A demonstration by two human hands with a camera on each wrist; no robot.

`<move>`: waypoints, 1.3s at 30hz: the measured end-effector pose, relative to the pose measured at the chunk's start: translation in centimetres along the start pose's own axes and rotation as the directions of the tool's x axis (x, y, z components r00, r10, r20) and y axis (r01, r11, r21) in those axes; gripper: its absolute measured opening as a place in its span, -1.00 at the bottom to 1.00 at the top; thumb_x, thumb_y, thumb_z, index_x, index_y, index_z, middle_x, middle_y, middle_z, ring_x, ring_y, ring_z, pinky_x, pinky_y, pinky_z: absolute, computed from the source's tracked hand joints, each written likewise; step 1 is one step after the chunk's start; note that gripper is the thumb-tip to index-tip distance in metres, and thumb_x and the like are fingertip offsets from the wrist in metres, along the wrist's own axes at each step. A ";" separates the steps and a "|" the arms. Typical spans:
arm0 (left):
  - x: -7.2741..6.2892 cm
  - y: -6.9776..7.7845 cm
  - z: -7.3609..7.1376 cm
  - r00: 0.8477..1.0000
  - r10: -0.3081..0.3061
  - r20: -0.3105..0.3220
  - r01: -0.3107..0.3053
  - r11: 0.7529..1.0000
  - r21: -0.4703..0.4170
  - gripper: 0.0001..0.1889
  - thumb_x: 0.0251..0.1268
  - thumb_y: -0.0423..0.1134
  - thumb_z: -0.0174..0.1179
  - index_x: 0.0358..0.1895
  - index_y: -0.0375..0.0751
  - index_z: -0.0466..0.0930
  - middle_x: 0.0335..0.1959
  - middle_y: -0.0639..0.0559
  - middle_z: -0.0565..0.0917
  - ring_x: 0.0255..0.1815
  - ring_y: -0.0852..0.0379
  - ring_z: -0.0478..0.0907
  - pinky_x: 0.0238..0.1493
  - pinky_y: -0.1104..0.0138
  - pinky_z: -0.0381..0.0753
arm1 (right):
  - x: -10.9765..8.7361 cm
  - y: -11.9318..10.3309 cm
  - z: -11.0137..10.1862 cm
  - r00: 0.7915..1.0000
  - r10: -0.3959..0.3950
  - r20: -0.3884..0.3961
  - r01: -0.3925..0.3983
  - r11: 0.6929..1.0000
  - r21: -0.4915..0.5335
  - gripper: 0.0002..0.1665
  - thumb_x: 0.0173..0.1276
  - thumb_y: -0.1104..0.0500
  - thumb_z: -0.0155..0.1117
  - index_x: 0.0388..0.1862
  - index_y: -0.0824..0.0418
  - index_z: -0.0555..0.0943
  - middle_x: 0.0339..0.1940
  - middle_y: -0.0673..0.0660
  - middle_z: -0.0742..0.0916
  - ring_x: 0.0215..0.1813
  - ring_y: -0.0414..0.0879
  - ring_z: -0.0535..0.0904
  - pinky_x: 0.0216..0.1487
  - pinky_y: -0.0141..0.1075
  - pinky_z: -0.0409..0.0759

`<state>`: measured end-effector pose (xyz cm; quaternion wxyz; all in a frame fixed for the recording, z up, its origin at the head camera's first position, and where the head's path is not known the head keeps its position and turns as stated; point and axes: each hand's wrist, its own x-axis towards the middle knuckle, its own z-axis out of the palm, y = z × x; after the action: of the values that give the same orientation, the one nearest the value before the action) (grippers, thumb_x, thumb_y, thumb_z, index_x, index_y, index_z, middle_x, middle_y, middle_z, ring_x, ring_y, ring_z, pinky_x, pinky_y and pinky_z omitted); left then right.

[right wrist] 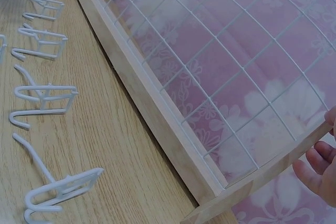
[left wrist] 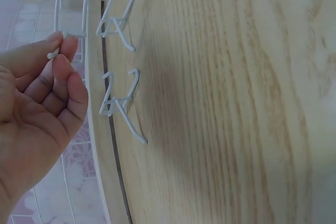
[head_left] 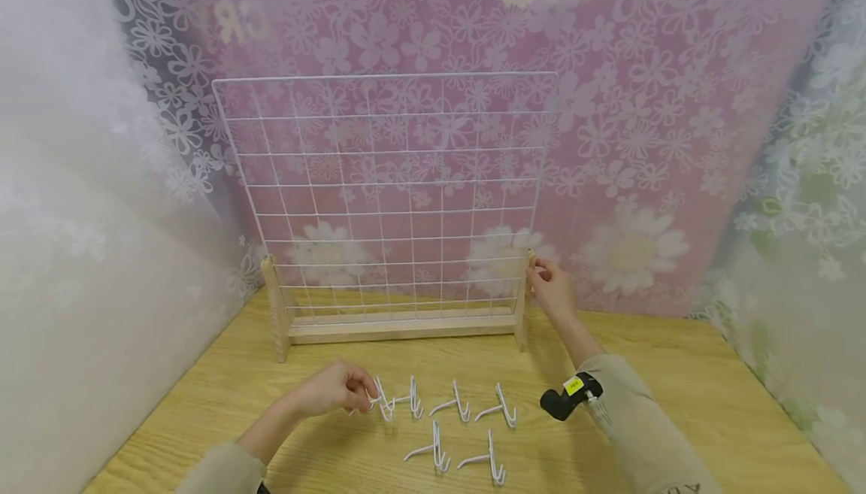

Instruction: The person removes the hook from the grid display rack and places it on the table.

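My left hand (head_left: 338, 389) is low over the table, left of the loose hooks. Its thumb and fingers pinch a white wire hook (left wrist: 85, 17) by its prong, the double-wire end pointing away from the palm. Behind, a white wire grid panel (head_left: 386, 75) stands upright in a wooden stand (head_left: 406, 329). At the top of the stand's right post (head_left: 521, 306), my right hand (head_left: 553, 289) grips the wood with thumb and fingertips. In the right wrist view only some of its fingers (right wrist: 310, 176) show, beside the post.
Several more white hooks lie on the wooden table in front of the stand: a back row with a hook (head_left: 503, 407) at its right end, and a hook (head_left: 492, 460) nearer the front. Flower-patterned curtains (head_left: 622, 178) hang behind and at both sides.
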<state>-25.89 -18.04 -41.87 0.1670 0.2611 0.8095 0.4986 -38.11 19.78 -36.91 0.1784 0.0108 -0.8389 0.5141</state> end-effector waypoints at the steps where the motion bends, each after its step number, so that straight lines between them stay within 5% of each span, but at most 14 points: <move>1: 0.0 0.0 0.1 1.000 -0.002 0.005 0.002 1.000 -0.002 -0.88 0.07 -0.49 0.16 -0.29 -0.45 0.57 -0.52 -0.16 0.59 -0.53 0.16 0.46 -0.46 0.38 0.49 | 0.0 0.0 0.0 1.000 -0.001 0.000 0.001 1.000 0.000 -0.51 0.42 0.13 0.03 0.23 0.38 0.39 -0.17 0.37 0.60 -0.17 0.24 0.59 -0.29 -0.34 0.59; 8: 0.1 -0.3 0.7 0.999 -0.025 0.040 0.026 1.000 -0.014 -0.90 0.00 -0.55 0.19 -0.35 -0.45 0.59 -0.61 -0.02 0.56 -0.63 0.24 0.37 -0.57 0.46 0.37 | 0.0 -0.2 0.0 1.000 -0.003 0.001 0.003 1.000 -0.008 -0.52 0.43 0.13 0.02 0.23 0.38 0.38 -0.17 0.38 0.61 -0.14 0.27 0.58 -0.17 -0.14 0.61; 13: 0.4 -1.0 0.9 0.994 -0.047 0.095 0.044 0.999 0.032 -0.91 -0.05 -0.56 0.22 -0.41 -0.41 0.61 -0.61 0.02 0.59 -0.67 0.29 0.35 -0.61 0.49 0.33 | 0.0 -0.3 -0.1 1.000 0.000 -0.007 0.000 1.000 -0.016 -0.51 0.43 0.13 0.03 0.23 0.37 0.39 -0.17 0.37 0.61 -0.17 0.27 0.59 -0.27 -0.27 0.60; 18: 0.7 -1.3 1.2 0.992 -0.070 0.109 0.062 0.995 0.072 -0.90 -0.07 -0.60 0.22 -0.45 -0.40 0.61 -0.63 0.06 0.57 -0.68 0.28 0.33 -0.63 0.51 0.30 | 0.0 -0.3 -0.1 1.000 -0.001 -0.001 0.001 1.000 -0.006 -0.51 0.43 0.12 0.02 0.24 0.37 0.38 -0.18 0.38 0.61 -0.18 0.26 0.61 -0.24 -0.19 0.61; 30: 0.9 -1.5 1.9 0.983 -0.054 0.177 0.048 0.998 0.036 -0.89 -0.06 -0.61 0.21 -0.40 -0.44 0.62 -0.61 0.02 0.60 -0.69 0.28 0.33 -0.63 0.53 0.30 | 0.1 -0.1 0.1 1.000 0.001 0.004 -0.001 1.000 -0.015 -0.52 0.43 0.14 0.03 0.24 0.35 0.39 -0.20 0.37 0.62 -0.20 0.24 0.62 -0.25 -0.21 0.62; 39: 1.1 -2.0 2.0 0.984 -0.077 0.163 0.064 0.995 0.082 -0.91 -0.04 -0.59 0.24 -0.44 -0.38 0.64 -0.61 0.05 0.60 -0.70 0.32 0.32 -0.64 0.53 0.28 | 0.1 -0.1 0.0 1.000 -0.001 0.006 0.001 1.000 0.001 -0.52 0.43 0.14 0.03 0.24 0.36 0.39 -0.18 0.39 0.62 -0.19 0.22 0.62 -0.24 -0.23 0.62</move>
<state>-26.22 -16.68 -44.55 0.2413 0.2790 0.8201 0.4374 -38.23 19.74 -36.82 0.1759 0.0127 -0.8393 0.5143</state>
